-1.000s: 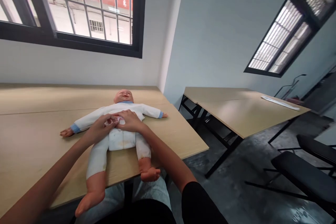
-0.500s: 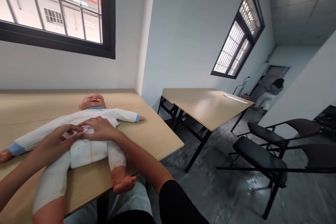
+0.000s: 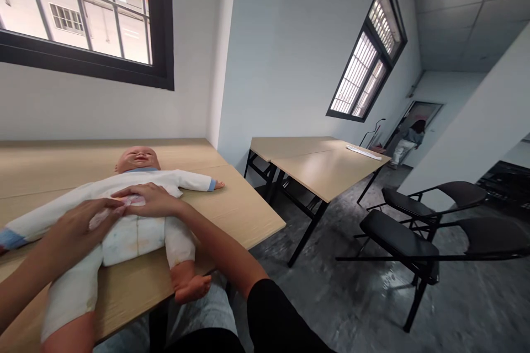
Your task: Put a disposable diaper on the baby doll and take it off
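Now the left hand (image 3: pixel 85 223) has slipped just below the right hand (image 3: pixel 151 200), both together on the white suit (image 3: pixel 128 242) of the baby doll (image 3: pixel 138 159), grip unclear

Left hand (image 3: pixel 85 223) palm down, pointing 2 o'clock, right hand (image 3: pixel 151 200) palm down, pointing 9 o'clock, nearly meeting, left forearm (image 3: pixel 37 276) from 8 o'clock, right forearm (image 3: pixel 217 245) from 4 o'clock

Under the fingers of the left hand (image 3: pixel 78 226) and the right hand (image 3: pixel 151 199), a baby doll (image 3: pixel 132 245) is laid on a table (image 3: pixel 236 212), head placed beyond the fingers and legs before them. Right of the fingers, a second table (image 3: pixel 327 168) is set, with folding chairs (image 3: pixel 399 234) placed nearer and further right; a window (image 3: pixel 83 11) is set in the wall beyond the doll.
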A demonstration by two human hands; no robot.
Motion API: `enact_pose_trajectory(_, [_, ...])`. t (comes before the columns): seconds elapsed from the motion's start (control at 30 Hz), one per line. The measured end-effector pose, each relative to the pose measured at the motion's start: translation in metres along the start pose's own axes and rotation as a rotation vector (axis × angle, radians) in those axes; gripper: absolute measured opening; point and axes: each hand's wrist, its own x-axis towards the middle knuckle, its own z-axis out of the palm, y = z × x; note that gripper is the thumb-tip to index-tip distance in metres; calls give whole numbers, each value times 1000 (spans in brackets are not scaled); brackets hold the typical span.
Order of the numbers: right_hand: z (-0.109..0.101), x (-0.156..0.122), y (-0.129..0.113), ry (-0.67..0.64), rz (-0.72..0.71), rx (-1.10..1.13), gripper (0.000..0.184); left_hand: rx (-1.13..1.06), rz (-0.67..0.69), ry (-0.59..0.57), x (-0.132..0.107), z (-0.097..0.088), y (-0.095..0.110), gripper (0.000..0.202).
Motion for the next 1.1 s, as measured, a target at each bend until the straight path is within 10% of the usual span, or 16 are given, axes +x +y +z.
enact_pose_trajectory(0.37, [-11, -39, 2, 370, 38, 134, 17, 67, 51, -251, -19, 5, 11, 65])
enact_pose_trajectory(0.6, [-8, -54, 32, 488, 32, 247, 28, 11, 60, -204, -28, 5, 27, 61])
enact_pose_trajectory(0.83, [-5, -56, 30, 424, -4, 223, 29, -164, -24, 89, -22, -9, 23, 31])
enact_pose_trajectory(1.1, [4, -55, 26, 249, -57, -66, 40, 8, 154, -120, -24, 7, 16, 30])
